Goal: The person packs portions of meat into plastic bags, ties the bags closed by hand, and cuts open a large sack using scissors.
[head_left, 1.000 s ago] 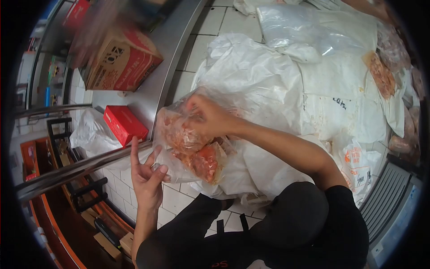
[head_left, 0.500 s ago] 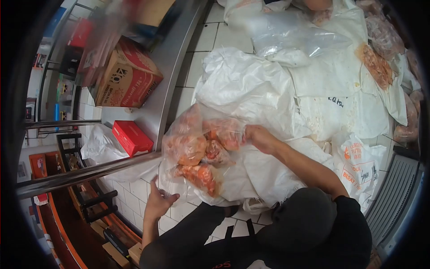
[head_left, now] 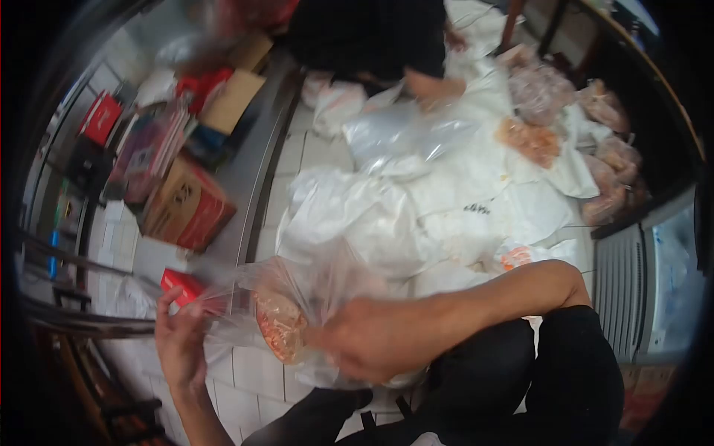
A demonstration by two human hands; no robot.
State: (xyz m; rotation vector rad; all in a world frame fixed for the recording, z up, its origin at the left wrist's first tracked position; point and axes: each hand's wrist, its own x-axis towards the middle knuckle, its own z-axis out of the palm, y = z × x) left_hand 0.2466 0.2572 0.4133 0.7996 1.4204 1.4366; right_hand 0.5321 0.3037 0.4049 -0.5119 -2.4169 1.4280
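A large clear plastic bag [head_left: 238, 297] is stretched out low in front of me. My left hand [head_left: 182, 334] pinches its edge at the left and holds it up. Inside or behind the film shows a packet of orange-red meat [head_left: 281, 327]. Right beside this packet is my right hand [head_left: 372, 338], smeared by motion, its fingers curled and turned to the left. Whether it grips the film or something behind it is hidden. More reddish contents blur through the plastic above that hand.
White sacks [head_left: 349, 215] cover the tiled floor ahead, with a flat packet of orange meat [head_left: 529, 141] on them. Bagged meat [head_left: 541, 93] lies at the right. A carton [head_left: 190, 204] stands on the metal counter [head_left: 249, 163] at left. Another person [head_left: 364, 37] is at the top.
My left hand, open before, has closed on the bag's edge and lifted it. My right hand has come nearer and left. The view has shifted, showing more of the other person.
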